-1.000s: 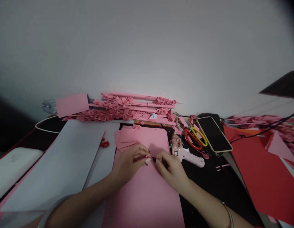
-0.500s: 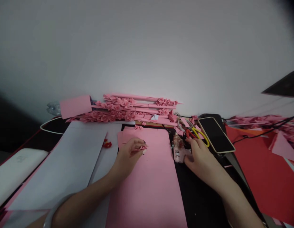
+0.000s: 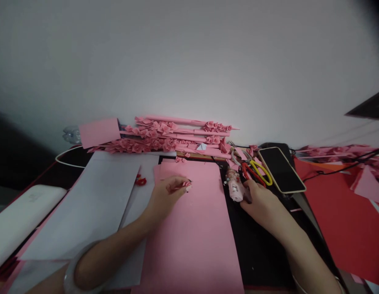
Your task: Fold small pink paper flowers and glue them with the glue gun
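- Paper bud (image 3: 187,184), small and pink, is sitting pinched between the fingertips of the left hand (image 3: 166,196), just above the pink sheet (image 3: 192,237).
- Right hand (image 3: 262,202) is wrapping around the glue gun (image 3: 236,188), having left the bud a second ago, so only one hand is holding the bud now.
- Glue gun is standing more upright than before, beside the scissors (image 3: 256,171) and phone (image 3: 281,169).

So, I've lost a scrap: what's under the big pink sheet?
Smaller pink sheets peek from under the big pink sheet at its far left corner; black tabletop borders its right. The left hand rests on top; beneath the middle is hidden.
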A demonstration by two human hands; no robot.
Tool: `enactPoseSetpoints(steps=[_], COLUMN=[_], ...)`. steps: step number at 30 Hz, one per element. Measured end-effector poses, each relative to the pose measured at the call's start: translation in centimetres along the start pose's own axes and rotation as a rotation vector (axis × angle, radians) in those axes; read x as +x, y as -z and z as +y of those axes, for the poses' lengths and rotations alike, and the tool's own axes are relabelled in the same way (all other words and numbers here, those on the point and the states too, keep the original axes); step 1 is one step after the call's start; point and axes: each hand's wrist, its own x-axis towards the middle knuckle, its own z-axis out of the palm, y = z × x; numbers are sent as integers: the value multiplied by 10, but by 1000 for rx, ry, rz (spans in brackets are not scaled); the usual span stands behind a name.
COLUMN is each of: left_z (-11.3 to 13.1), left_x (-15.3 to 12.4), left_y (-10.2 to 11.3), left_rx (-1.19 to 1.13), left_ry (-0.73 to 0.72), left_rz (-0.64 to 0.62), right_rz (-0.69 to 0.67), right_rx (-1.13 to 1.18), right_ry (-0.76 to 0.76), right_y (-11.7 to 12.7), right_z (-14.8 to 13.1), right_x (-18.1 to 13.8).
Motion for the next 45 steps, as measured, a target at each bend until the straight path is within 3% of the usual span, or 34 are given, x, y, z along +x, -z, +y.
enactPoseSetpoints(steps=[8,13,17,21,23,31,45], left_z=[-5,-4,0,3,4,3,4], left_x=[0,-1,-3,-6,-7,-10,-11], left_y=[-1,-2,-3,-4,-4,-6,-6], left_rx=[-103,-95,-47,2,28,91,131], left_ry=[115,114,83,58,38,-8,-26], left_rz=[-65,-54,-67,-99,-114,-104,-111], right_rz=[193,278,107,-128,-180,-277,-292], right_rx=[122,516,869,974,1002,1029,976], right_ry=[-93,8,226,308,302,267,261], right_y=[13,15,17,12,7,-5,-6], right_z=[3,-2,-15,-24,-24,-19,-20], right_x=[2,-1,-6,-9,-10,-8,-9])
